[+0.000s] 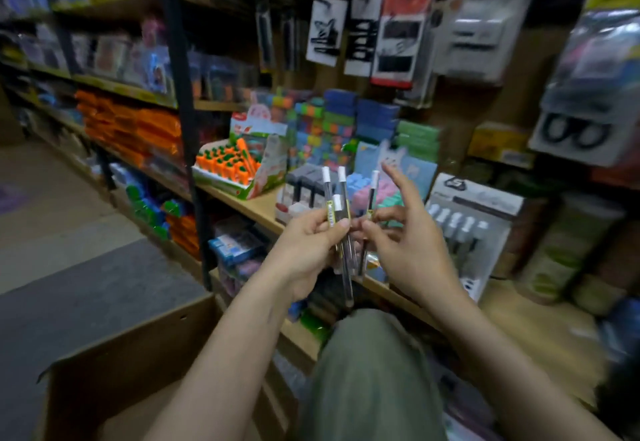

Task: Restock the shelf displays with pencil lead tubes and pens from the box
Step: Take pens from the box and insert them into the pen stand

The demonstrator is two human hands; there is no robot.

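My left hand (313, 243) grips a bunch of three clear pencil lead tubes with white caps (337, 205), held upright in front of the shelf. My right hand (401, 240) pinches one more white-capped tube (371, 195) between thumb and finger, just right of the bunch, with the other fingers spread upward. A brown cardboard box (114, 364) stands open at the lower left beside my knee. A small display tray with dark-topped items (301, 195) stands on the wooden shelf (256, 205) just behind the tubes.
An orange carrot-shaped item display (232, 167) stands on the shelf to the left. Colourful eraser stacks (322, 129) fill the back. A carded pack of white pieces (471, 226) leans at the right. Hanging packets (401, 35) cover the wall above. A black shelf upright (183, 101) runs at left.
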